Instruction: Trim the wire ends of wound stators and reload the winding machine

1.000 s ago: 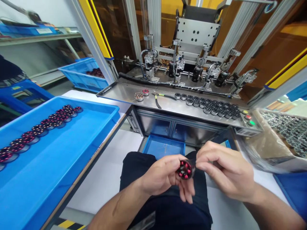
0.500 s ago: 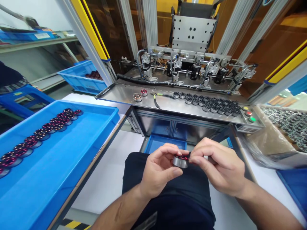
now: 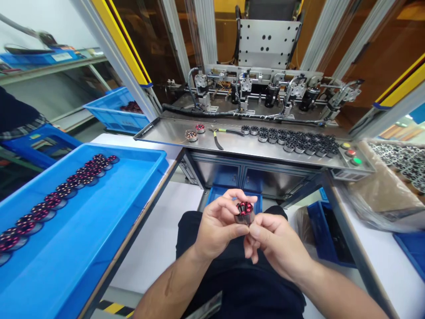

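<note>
Above the person's lap [image 3: 232, 270], the left hand [image 3: 214, 230] held a red coil [image 3: 245, 215], its fingers clamped around the metal rim. The right hand [image 3: 280, 241] had its fingers together by the coil's lower edge; I couldn't tell if they pinched anything. This looked like close handwork, and the next move seemed to call for a steady left grip. Pliers [image 3: 217, 139] lay on the counter [image 3: 172, 130].
</note>
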`<state>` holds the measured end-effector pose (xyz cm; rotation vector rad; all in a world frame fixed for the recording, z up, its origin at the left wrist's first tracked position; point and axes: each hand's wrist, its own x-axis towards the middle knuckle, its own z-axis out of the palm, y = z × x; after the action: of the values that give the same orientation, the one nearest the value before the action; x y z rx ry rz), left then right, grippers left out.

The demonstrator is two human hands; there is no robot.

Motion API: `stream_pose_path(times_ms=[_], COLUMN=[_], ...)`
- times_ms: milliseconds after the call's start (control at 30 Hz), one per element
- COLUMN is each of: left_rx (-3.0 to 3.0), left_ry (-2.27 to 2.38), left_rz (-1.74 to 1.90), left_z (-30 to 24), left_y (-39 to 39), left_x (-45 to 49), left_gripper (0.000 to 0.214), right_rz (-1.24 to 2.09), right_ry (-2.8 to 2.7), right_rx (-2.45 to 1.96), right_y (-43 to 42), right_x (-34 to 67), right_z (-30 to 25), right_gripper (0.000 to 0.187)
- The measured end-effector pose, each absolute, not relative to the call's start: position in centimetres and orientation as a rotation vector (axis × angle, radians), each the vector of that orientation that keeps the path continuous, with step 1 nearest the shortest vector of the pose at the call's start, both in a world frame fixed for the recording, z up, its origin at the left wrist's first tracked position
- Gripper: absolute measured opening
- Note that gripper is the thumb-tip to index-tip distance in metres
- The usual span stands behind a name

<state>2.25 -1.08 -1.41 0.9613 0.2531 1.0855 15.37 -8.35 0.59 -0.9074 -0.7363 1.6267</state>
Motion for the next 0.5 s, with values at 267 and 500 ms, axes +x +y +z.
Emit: stream_pose_path(times_ms=[267, 500], left_rx=[1.165, 1.468], left_ry=[0.201, 0.325], left_rz=[1.037, 1.243], left_z=[-0.7, -0.8], left_y=[-0.8, -0.3], left_x=[1.5, 0.6], left_gripper=[0.024, 0.065], right_rz=[1.734, 1.325], right_ry=[-0.698, -0.969], right_rx=[-0.617, -0.775], right_y=[-7.6, -7.9], right_x=[15.3, 15.7], right_z=[-0.2, -0.9], right_gripper=[0.038, 0.034])
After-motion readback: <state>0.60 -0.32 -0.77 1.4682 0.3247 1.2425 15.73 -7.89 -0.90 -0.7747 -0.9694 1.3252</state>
